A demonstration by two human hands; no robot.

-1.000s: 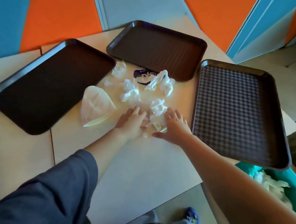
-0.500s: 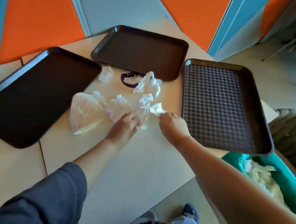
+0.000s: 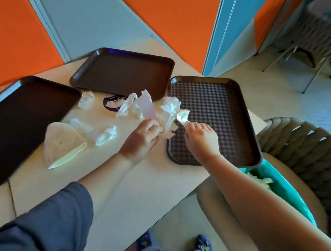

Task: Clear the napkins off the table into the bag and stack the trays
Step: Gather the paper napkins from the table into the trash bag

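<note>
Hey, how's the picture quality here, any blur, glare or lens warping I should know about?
Head view: wide-angle warping bends the wall panels and the table edges. The chair at top right is smeared by motion blur, and the left hand and right hand are slightly soft. Bluish glare sits on the far tray rim, and the left tray is in deep shadow, its texture lost.

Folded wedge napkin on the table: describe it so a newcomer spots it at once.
Start at the left tray, the dark one nearest the left edge. Just right of its near corner, on the bare table, lies the folded wedge napkin. Unlike the crumpled napkins beside it, it is flat, smooth and fan-shaped, with a pale yellowish edge.
</note>
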